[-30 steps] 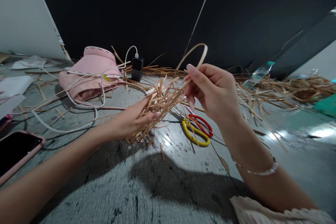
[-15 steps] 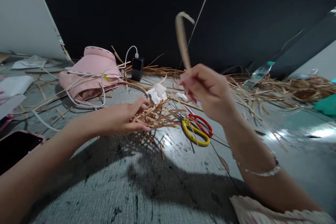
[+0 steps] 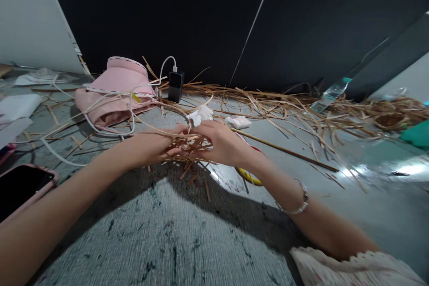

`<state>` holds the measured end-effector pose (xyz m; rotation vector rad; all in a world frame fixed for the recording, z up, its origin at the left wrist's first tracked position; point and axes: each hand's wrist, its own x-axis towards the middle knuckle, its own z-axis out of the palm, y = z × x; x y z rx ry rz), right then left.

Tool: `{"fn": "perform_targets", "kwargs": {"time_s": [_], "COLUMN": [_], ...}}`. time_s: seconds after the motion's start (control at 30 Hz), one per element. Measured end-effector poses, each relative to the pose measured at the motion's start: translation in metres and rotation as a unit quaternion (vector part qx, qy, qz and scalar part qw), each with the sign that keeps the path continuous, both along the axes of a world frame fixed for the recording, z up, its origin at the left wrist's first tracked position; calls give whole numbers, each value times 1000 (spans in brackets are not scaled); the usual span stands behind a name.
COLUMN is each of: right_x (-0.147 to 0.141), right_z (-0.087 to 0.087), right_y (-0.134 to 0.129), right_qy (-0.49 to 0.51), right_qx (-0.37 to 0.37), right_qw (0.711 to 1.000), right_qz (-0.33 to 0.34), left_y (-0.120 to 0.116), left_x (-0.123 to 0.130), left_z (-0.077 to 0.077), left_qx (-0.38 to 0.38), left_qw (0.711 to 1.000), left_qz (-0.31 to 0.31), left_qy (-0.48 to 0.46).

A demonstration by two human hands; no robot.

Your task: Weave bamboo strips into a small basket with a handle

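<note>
My left hand [image 3: 160, 146] is closed round the left side of a small woven piece of brown flat strips [image 3: 196, 144], held just above the table. On its right side my right hand [image 3: 225, 144] has its fingers bent in against the weave. A long thin strip [image 3: 154, 129] curves out from between the hands to the left. The fingertips partly hide the weave, so I cannot tell which single strip each pinches. Scissors with a yellow handle [image 3: 248, 177] lie mostly covered behind my right wrist.
A pink visor hat [image 3: 122, 78], a white cable and a black power bank [image 3: 175, 87] stand at the back left. A phone [image 3: 25, 190] lies at the left. Loose strips [image 3: 268, 103] line the dark wall, near a plastic bottle [image 3: 330, 96]. Crumpled white tissue [image 3: 201, 115] lies behind the weave.
My right hand has come down and left from its raised position, where it held a strip upright, to the woven piece. My left hand has stayed at the weave.
</note>
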<state>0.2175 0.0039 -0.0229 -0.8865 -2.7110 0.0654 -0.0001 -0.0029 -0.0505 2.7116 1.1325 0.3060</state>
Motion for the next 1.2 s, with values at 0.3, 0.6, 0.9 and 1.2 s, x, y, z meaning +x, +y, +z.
{"fn": "perform_targets", "kwargs": {"time_s": [0.3, 0.6, 0.9, 1.2], "right_x": [0, 5, 4, 3], "right_z": [-5, -1, 0, -1], "right_y": [4, 0, 0, 3], "right_qy": [-19, -33, -67, -38], "right_qx": [-11, -29, -6, -24], "right_qw": [1000, 999, 998, 999], "right_qz": [-5, 15, 7, 23], "left_y": [3, 3, 4, 4], "left_x": [2, 4, 7, 6], "left_z": [-3, -1, 1, 1], "left_qx": [-2, -5, -17, -17], "left_qw": [1000, 998, 995, 996], "left_qz": [-15, -51, -77, -74], "left_qy": [3, -38, -68, -43]}}
